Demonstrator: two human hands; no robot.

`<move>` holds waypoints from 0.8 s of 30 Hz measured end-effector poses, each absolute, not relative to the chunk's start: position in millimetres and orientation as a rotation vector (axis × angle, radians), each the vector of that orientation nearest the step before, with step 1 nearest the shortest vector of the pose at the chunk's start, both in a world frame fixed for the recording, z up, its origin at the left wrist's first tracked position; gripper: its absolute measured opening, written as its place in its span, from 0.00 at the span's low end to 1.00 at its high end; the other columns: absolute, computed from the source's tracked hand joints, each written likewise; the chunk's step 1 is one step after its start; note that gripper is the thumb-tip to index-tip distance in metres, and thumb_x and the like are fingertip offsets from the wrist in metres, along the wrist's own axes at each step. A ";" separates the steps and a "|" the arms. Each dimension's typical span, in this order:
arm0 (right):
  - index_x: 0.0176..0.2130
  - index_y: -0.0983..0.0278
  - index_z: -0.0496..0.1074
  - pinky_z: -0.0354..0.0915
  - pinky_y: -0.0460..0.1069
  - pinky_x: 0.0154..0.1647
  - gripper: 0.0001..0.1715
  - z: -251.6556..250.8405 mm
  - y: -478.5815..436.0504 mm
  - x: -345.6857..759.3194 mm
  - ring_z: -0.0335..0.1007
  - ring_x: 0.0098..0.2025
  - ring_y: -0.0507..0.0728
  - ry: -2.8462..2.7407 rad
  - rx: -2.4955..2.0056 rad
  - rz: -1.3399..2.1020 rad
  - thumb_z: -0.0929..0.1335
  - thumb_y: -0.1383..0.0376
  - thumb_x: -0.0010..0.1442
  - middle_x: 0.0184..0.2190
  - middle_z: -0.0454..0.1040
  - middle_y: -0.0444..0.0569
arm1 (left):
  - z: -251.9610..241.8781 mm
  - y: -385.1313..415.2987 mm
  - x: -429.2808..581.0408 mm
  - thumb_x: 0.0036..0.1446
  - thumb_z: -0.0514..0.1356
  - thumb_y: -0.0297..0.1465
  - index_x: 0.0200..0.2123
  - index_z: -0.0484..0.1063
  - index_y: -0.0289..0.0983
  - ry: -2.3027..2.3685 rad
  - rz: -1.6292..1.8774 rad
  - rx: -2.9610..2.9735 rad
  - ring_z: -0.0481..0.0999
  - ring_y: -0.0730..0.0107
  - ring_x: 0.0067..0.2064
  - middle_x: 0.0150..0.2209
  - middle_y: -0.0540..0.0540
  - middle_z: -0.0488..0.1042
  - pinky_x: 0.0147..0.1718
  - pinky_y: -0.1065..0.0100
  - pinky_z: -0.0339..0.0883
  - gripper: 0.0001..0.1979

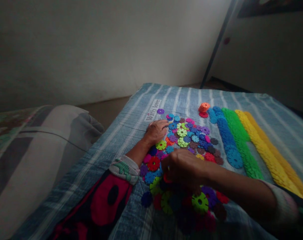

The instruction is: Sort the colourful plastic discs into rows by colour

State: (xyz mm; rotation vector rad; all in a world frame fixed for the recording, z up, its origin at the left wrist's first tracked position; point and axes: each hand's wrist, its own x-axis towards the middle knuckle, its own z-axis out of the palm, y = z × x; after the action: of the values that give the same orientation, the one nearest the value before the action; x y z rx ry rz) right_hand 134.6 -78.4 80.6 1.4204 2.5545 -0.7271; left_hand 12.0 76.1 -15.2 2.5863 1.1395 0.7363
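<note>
A heap of flat, notched plastic discs [188, 140] in many colours lies on a blue striped cloth [131, 120]. My left hand [155, 131] rests palm down at the heap's left edge, fingers curled over some discs. My right hand [183, 168] hovers over the near part of the heap with its fingers bent; a red disc [166, 180] shows under them, but I cannot make out whether it is gripped. To the right lie long rows of joined discs: blue [223, 133], green [238, 140], yellow [263, 146]. A short orange stack [203, 107] stands at the rows' far end.
The cloth carries a "With love" label [152, 109]. A grey and patterned cushion [29, 150] lies to the left. A pale wall [104, 50] rises behind, with a dark upright edge [216, 46] at the right. Bare floor [109, 108] shows between cushion and cloth.
</note>
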 end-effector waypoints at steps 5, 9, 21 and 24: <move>0.23 0.67 0.71 0.50 0.42 0.23 0.03 76.5 -53.0 171.7 0.57 0.23 0.46 2.602 1.745 -1.075 0.69 0.72 0.48 0.19 0.65 0.39 | -16.6 76.5 12.5 0.55 0.55 0.28 0.44 0.77 0.40 1.137 0.748 2.586 0.73 0.64 0.54 0.52 0.46 0.76 0.58 0.60 0.64 0.15; 0.22 0.67 0.70 0.52 0.42 0.21 0.03 68.6 -36.7 204.4 0.58 0.20 0.46 2.541 1.873 -1.365 0.68 0.72 0.47 0.17 0.64 0.37 | -13.8 75.1 10.3 0.55 0.55 0.28 0.43 0.77 0.41 1.129 0.781 2.578 0.74 0.65 0.53 0.52 0.47 0.76 0.57 0.60 0.65 0.14; 0.27 0.70 0.76 0.61 0.44 0.19 0.06 87.1 39.9 311.0 0.63 0.17 0.48 2.130 3.271 -1.110 0.73 0.75 0.42 0.15 0.69 0.44 | -11.6 78.1 5.9 0.56 0.55 0.29 0.43 0.77 0.39 1.132 0.768 2.612 0.74 0.62 0.54 0.51 0.43 0.76 0.56 0.58 0.66 0.14; 0.29 0.72 0.76 0.63 0.44 0.19 0.08 86.2 62.4 323.4 0.63 0.17 0.48 2.003 3.420 -1.010 0.73 0.76 0.43 0.15 0.69 0.44 | -10.5 78.0 5.2 0.56 0.54 0.29 0.43 0.76 0.39 1.112 0.778 2.626 0.74 0.62 0.53 0.51 0.44 0.76 0.55 0.58 0.67 0.14</move>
State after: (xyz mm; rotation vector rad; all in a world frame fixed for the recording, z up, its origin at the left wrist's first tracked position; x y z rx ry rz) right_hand 323.4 62.4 86.2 3.4196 2.0025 -1.0096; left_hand 5.2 78.0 -10.5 2.6258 1.1116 0.7783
